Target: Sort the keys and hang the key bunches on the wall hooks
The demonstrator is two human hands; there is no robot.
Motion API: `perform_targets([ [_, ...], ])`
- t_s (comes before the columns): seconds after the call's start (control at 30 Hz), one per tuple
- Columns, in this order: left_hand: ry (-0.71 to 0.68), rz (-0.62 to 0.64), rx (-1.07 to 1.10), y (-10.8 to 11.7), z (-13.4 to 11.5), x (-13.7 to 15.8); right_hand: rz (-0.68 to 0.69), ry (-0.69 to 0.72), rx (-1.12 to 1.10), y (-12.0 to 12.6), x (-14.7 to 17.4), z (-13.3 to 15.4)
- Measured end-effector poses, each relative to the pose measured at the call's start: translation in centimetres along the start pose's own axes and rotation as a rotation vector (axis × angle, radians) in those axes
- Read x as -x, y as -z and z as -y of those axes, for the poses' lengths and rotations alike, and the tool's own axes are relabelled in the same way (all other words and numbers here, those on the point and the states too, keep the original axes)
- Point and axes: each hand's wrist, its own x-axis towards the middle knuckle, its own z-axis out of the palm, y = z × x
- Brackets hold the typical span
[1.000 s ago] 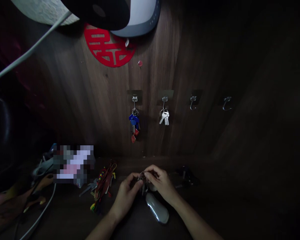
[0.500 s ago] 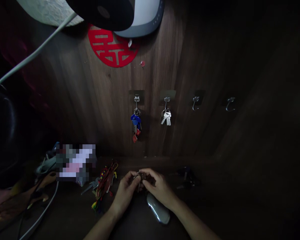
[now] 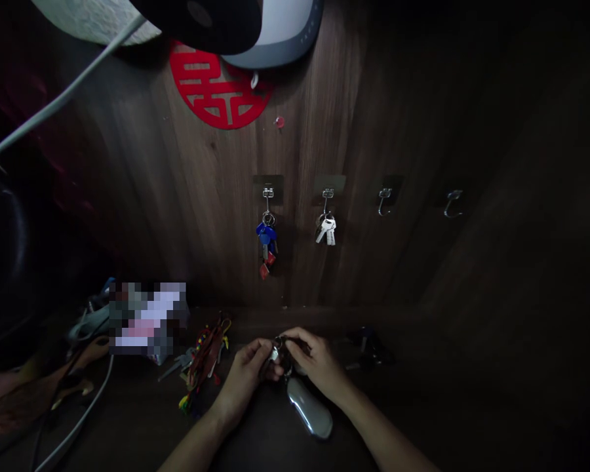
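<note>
My left hand (image 3: pixel 248 370) pinches a small shiny metal piece, seemingly a key (image 3: pixel 274 354), between thumb and fingers. Close beside it, my right hand (image 3: pixel 318 367) grips a dark key ring (image 3: pixel 281 341) with thumb and forefinger. A smooth silver oval fob (image 3: pixel 309 409) lies below the right hand, joined to the ring by a short dark link. To the left of my hands is a bunch of keys (image 3: pixel 183 360) with red, yellow and green braided cords (image 3: pixel 207 354). Another dark set of keys (image 3: pixel 368 346) lies to the right, hard to make out.
On the wooden panel, one hook (image 3: pixel 268 193) holds blue-headed keys (image 3: pixel 266 234) and another hook (image 3: pixel 328 193) holds silver keys (image 3: pixel 327 231). Two bare hooks follow at right. A red cut-out (image 3: pixel 226 105) and a cap (image 3: pixel 288 39) are above. A white cable (image 3: pixel 54 118) crosses the left.
My hands have drawn slightly apart. The shiny piece at my left fingertips and the link to the fob now show more clearly. The view has shifted a little.
</note>
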Motion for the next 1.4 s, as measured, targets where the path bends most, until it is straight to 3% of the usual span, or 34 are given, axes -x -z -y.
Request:
perform_targets([
  [0.2,0.016,-0.009,0.059,-0.2,-0.4,0.3,-0.068,0.101,0.155,0.1,-0.1,-0.1],
  [0.33,0.018,-0.018,0.070,-0.4,-0.5,0.4,-0.132,0.241,0.209,0.3,0.0,-0.2],
  [0.5,0.019,0.001,0.073,-0.6,-0.7,0.6,-0.066,0.421,0.284,0.3,0.2,0.2],
  [0.73,0.016,0.020,0.065,-0.3,-0.6,0.4,-0.010,0.431,0.295,0.6,0.5,1.3],
  [1.4,-0.072,0.056,-0.184,0.0,-0.1,-0.1,-0.079,0.428,0.382,0.3,0.4,0.7],
])
